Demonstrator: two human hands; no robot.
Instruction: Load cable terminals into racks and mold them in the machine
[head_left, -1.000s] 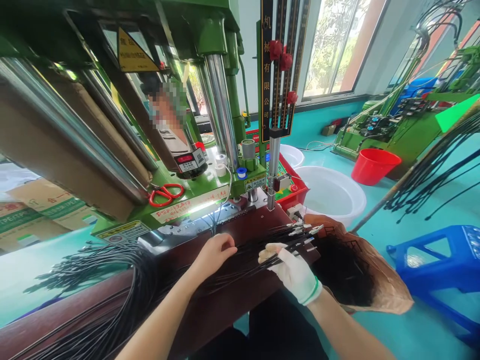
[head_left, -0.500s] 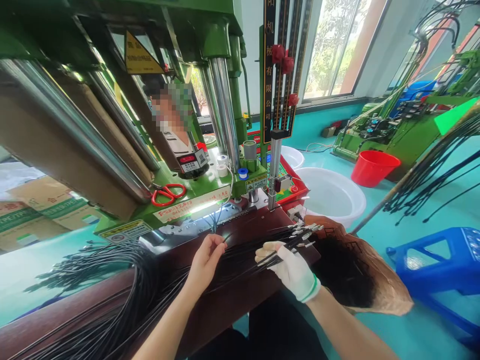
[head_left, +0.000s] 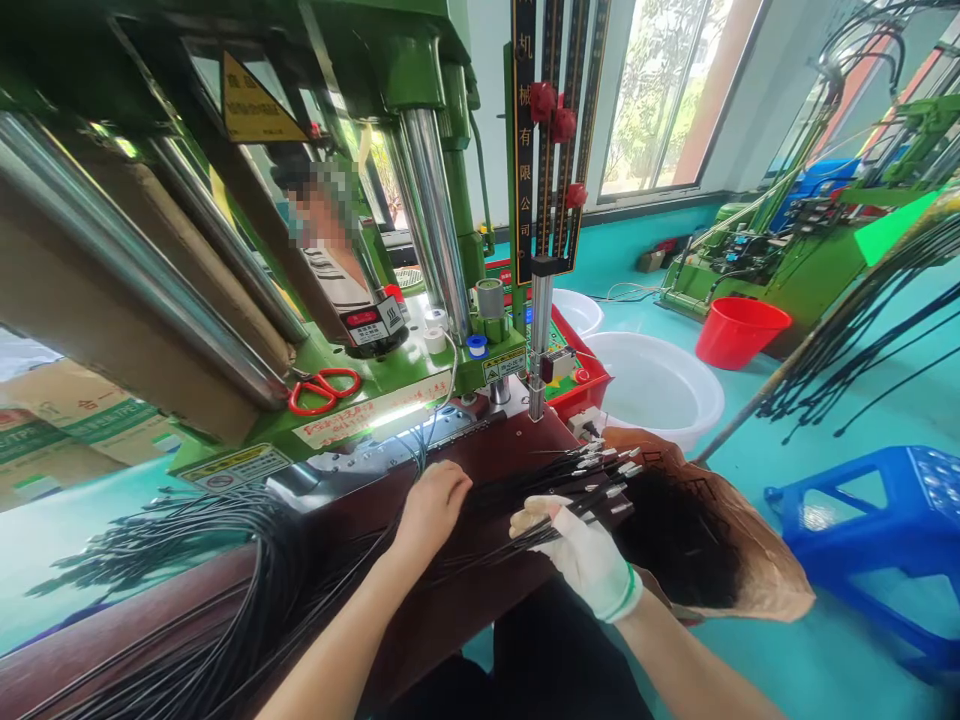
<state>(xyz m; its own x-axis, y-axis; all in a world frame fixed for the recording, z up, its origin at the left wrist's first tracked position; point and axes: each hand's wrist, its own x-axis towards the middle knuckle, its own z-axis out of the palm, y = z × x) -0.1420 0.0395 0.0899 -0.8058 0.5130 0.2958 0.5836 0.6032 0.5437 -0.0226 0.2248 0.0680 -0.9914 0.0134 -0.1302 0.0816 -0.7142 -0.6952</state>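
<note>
Because the thin black cables (head_left: 600, 494) look long and limp, the right hand (head_left: 581, 555), in a green-cuffed white fabric glove (head_left: 606, 578), grips a bundle near its pale tips (head_left: 616, 491), presumably so those ends lie together. The bare left hand (head_left: 436, 508) is poised near the green metal machine (head_left: 401, 408), fingers curled in; I cannot tell whether they pinch anything. The cables run along the red-brown bench (head_left: 442, 625), whose length seems to support them, with a thick curving heap of black cables (head_left: 276, 560) towards its left. An open brown paper bag (head_left: 780, 585) sits beside the right end, probably for easy reach. Red-handled scissors (head_left: 324, 392) rest on the machine, apparently out of the cables' way.
</note>
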